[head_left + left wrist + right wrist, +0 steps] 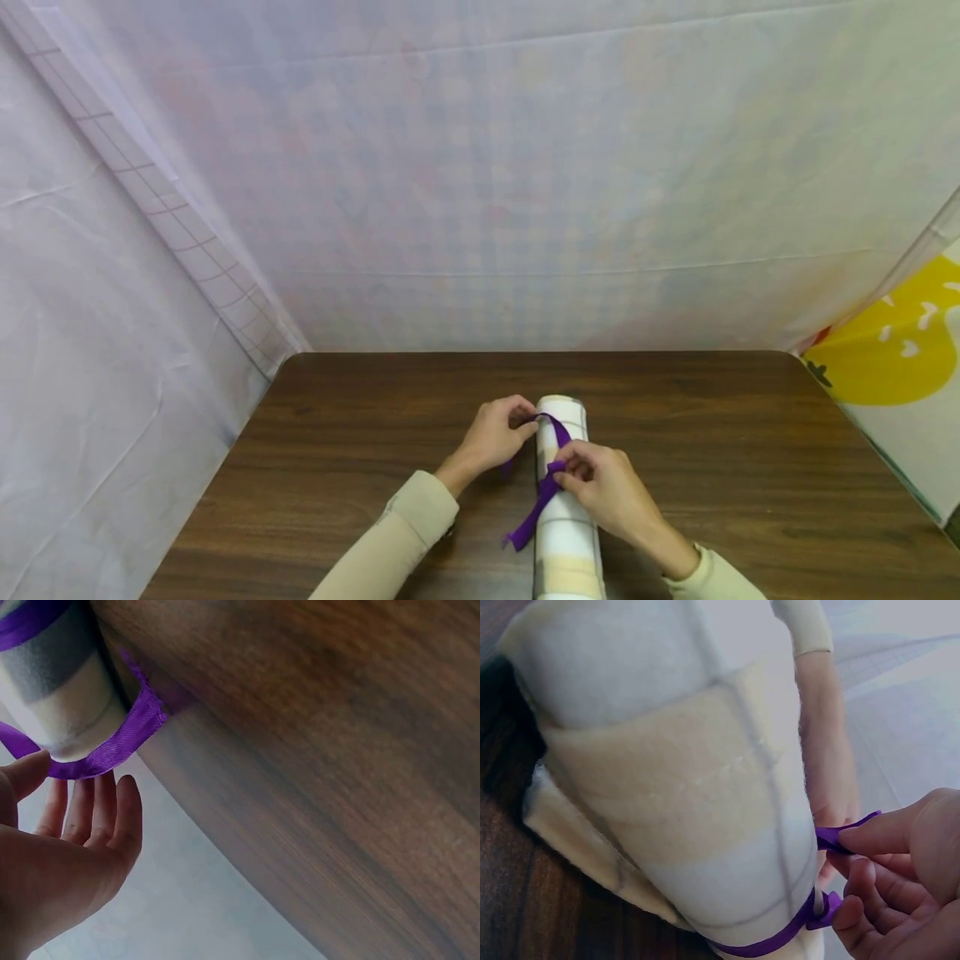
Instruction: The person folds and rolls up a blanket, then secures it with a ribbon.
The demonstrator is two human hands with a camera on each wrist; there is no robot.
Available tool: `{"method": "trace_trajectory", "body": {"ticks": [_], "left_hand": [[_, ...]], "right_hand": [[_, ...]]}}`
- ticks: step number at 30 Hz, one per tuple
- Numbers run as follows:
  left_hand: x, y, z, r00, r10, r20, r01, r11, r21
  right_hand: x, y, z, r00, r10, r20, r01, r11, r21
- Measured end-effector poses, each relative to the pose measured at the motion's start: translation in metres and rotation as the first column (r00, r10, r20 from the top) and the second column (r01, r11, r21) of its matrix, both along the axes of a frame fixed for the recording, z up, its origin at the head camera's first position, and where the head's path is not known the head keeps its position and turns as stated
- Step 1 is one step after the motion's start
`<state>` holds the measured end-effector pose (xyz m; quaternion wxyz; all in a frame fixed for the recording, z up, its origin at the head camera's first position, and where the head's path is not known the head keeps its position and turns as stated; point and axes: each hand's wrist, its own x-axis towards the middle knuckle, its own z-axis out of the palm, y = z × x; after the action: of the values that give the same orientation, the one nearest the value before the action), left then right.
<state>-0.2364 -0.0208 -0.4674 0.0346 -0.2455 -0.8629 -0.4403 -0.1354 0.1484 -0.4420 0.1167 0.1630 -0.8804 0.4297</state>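
Observation:
A rolled-up checked fleece cloth in white, cream and grey lies lengthwise on the table, and its thick fuzzy layers fill much of the right wrist view. Round it runs a purple ribbon. My left hand, at the roll's left side near the far end, pinches one part of the ribbon between thumb and fingers. Over the top of the roll, my right hand pinches the ribbon where it bunches up. A loose ribbon end hangs toward the near left. Whether the bunch is knotted, I cannot tell.
The dark wood-grain table has rounded far corners. Behind it hangs a pale, faintly checked curtain, with another white sheet on the left. A yellow-patterned cloth hangs beyond the right edge.

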Motion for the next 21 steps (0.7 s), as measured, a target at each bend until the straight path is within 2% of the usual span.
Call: {"method": "trace_trajectory", "body": {"ticks": [6, 12, 17, 21], "left_hand": [[-0.001, -0.001, -0.002, 1.0, 0.023, 0.003, -0.023, 0.999, -0.025], [0.004, -0.009, 0.001, 0.999, 0.026, 0.029, -0.025, 0.999, -0.039], [0.011, -0.019, 0.003, 0.995, -0.005, 0.098, 0.006, 1.0, -0.012], [0.02, -0.027, 0.009, 0.976, -0.043, 0.215, 0.033, 0.998, 0.051]], "right_hand": [[0.0, -0.001, 0.0, 1.0, 0.017, 0.015, -0.017, 1.0, 0.008], [-0.001, -0.001, -0.002, 1.0, 0.026, 0.003, -0.026, 1.0, 0.011], [-0.002, -0.001, -0.002, 0.999, 0.021, -0.027, -0.02, 0.999, 0.037], [-0.002, -0.001, -0.001, 0.999, 0.007, -0.044, -0.005, 0.999, 0.049]]}}
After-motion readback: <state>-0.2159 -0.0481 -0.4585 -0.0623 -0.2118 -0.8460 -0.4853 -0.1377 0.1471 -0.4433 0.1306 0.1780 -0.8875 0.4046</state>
